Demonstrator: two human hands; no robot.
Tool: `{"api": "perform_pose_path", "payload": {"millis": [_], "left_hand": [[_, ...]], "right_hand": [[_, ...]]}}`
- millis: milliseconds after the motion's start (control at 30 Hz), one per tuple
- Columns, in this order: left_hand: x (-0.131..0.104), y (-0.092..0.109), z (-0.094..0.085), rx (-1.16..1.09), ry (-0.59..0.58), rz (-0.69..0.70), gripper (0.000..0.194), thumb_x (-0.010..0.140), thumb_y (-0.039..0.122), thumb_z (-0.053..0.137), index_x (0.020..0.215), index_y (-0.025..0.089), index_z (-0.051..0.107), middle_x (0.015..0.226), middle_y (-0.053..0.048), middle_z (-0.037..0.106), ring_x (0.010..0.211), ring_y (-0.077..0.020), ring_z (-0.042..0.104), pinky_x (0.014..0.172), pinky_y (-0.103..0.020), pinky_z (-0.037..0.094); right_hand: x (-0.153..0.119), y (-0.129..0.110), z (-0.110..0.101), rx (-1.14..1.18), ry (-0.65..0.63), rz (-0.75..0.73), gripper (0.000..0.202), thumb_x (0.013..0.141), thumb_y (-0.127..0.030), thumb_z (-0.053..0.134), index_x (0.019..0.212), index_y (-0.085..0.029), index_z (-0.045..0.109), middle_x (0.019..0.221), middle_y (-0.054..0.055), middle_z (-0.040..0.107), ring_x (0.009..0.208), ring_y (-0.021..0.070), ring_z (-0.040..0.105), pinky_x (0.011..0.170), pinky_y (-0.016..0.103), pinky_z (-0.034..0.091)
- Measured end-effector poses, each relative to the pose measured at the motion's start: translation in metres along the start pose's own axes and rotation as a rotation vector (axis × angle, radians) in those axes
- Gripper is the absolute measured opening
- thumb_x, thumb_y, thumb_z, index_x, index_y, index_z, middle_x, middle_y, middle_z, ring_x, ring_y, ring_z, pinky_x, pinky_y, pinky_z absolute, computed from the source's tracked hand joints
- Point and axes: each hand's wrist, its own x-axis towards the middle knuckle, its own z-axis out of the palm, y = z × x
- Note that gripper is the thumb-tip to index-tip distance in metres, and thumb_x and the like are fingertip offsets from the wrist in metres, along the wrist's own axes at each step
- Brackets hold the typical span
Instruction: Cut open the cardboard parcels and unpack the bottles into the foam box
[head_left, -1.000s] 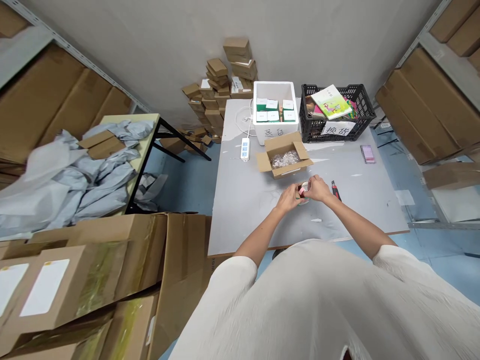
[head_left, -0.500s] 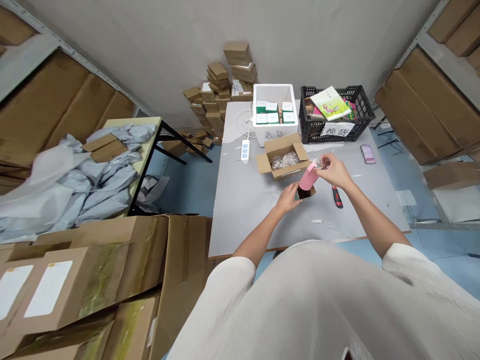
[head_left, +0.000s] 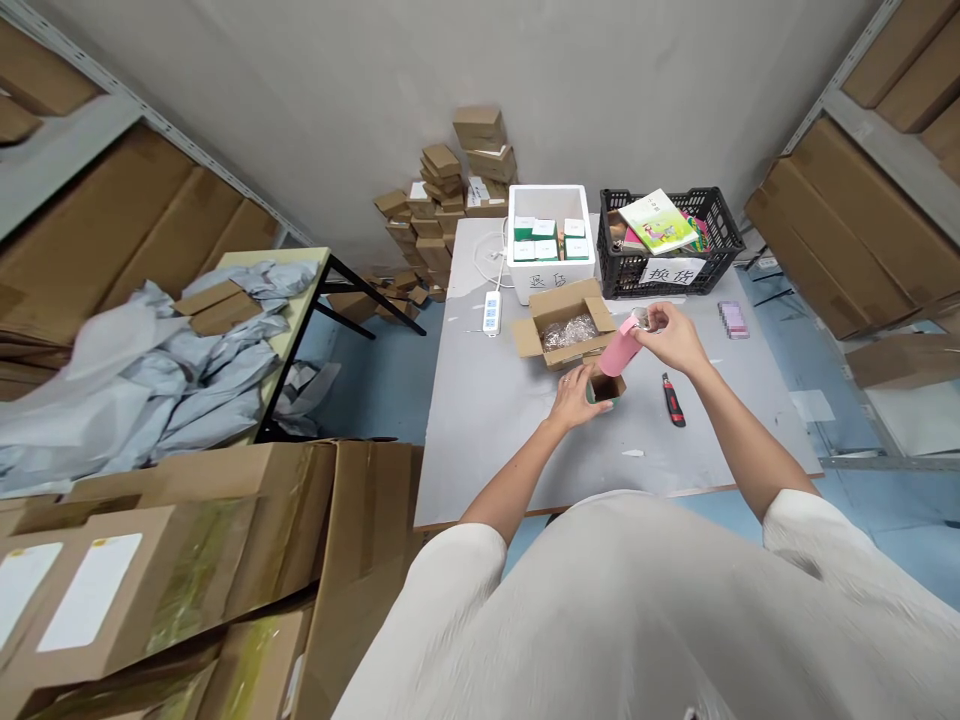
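My right hand (head_left: 670, 338) is closed on the top end of a pink bottle (head_left: 620, 350), which it holds tilted over the table. The bottle's lower end is at the mouth of a small green box (head_left: 605, 391) with an open top and a brown inside. My left hand (head_left: 576, 398) grips that box from its left side, fingers behind and thumb in front. Just beyond the hands, a cardboard box (head_left: 579, 355) stands with its flaps open and clear crumpled plastic wrap (head_left: 570, 332) inside. To the right of the small box lies a red and black utility knife (head_left: 673, 400).
At the table's (head_left: 480, 430) back stand a white foam box (head_left: 551, 275) of green-and-white boxes and a black crate (head_left: 667, 277) of booklets. A power strip (head_left: 491, 313) lies at left. Large cartons (head_left: 285, 520) crowd the near left; grey parcels (head_left: 202, 350) cover a side table.
The pink bottle has moved slightly back and its lower end sits less deep in the small box. The box has turned more upright in my left hand. The camera view has shifted a little.
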Motion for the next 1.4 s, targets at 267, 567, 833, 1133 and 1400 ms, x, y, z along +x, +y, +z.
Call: {"api": "perform_pose_path", "payload": {"millis": [267,567,833,1133,1400], "left_hand": [[0.017,0.048,-0.04,-0.208,0.188,0.048,0.073,0.088,0.053,0.081,0.152,0.029,0.054,0.151,-0.013,0.057,0.141,-0.0344,0.055,0.118,-0.049,0.046],[0.02,0.058,-0.04,-0.6,0.192,-0.085,0.068,0.083,0.06,0.085,0.137,0.022,0.068,0.129,-0.012,0.075,0.116,-0.0319,0.071,0.104,-0.047,0.057],[0.028,0.043,-0.052,-1.045,0.261,-0.205,0.07,0.086,0.081,0.07,0.125,0.024,0.071,0.129,-0.008,0.075,0.124,-0.0286,0.07,0.104,-0.042,0.058],[0.037,0.051,-0.076,-0.958,0.306,-0.132,0.064,0.087,0.075,0.074,0.128,0.027,0.07,0.134,-0.008,0.073,0.132,-0.0299,0.065,0.106,-0.043,0.057],[0.038,0.065,-0.085,-0.963,0.434,-0.199,0.068,0.081,0.063,0.087,0.129,0.022,0.062,0.134,-0.013,0.07,0.12,-0.0269,0.07,0.097,-0.039,0.061]], "right_hand": [[0.007,-0.013,0.008,0.097,-0.041,0.02,0.041,0.076,-0.057,0.081,0.092,-0.022,0.067,0.082,-0.002,0.065,0.076,0.0172,0.059,0.078,0.033,0.052],[0.019,0.001,0.029,0.443,-0.152,0.118,0.063,0.078,-0.076,0.078,0.108,-0.021,0.072,0.093,0.004,0.075,0.086,0.0205,0.07,0.079,0.035,0.06],[-0.013,0.022,0.051,0.651,-0.456,0.317,0.053,0.084,-0.07,0.079,0.104,-0.021,0.077,0.111,0.011,0.082,0.101,0.0244,0.077,0.092,0.04,0.063],[-0.034,0.005,0.078,0.833,-0.512,0.233,0.067,0.075,-0.077,0.084,0.112,-0.021,0.076,0.111,0.009,0.081,0.105,0.0265,0.076,0.101,0.044,0.061],[-0.043,0.0,0.083,0.483,-0.163,0.065,0.067,0.072,-0.063,0.088,0.12,-0.022,0.067,0.122,0.011,0.075,0.109,0.0273,0.07,0.101,0.044,0.058]]}}
